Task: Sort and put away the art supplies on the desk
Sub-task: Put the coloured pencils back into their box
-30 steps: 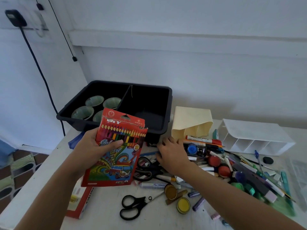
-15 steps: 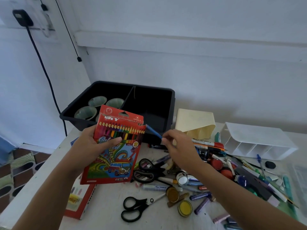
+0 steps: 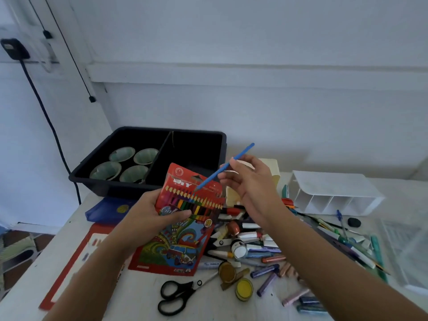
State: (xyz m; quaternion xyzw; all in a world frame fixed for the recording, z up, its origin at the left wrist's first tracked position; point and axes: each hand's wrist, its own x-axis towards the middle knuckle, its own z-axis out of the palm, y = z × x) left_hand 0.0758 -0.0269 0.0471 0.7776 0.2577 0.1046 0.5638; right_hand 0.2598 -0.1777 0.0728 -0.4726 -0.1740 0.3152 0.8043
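Observation:
My left hand (image 3: 148, 214) grips a red colour pencil pack (image 3: 183, 228) by its upper left, holding it tilted above the desk. My right hand (image 3: 251, 186) pinches a blue pencil (image 3: 223, 170) by its middle, tip pointing down-left and touching the pack's top edge. Behind the pack stands a black divided bin (image 3: 104, 184); its left compartment holds several green-lined cups (image 3: 121, 154), its right compartment looks dark. A heap of markers, paint tubes and crayons (image 3: 254, 246) lies on the desk under my right forearm.
Black scissors (image 3: 178, 295) and two yellow paint pots (image 3: 243, 288) lie near the front. A white divided organizer (image 3: 333, 193) lies on its side at right, a cream container (image 3: 271, 170) behind my right hand. A red box (image 3: 76, 262) and blue folder (image 3: 104, 210) sit at left.
My right hand picked a blue pencil out of the heap and lifted it up to the top of the pack. My left hand raised the pack slightly.

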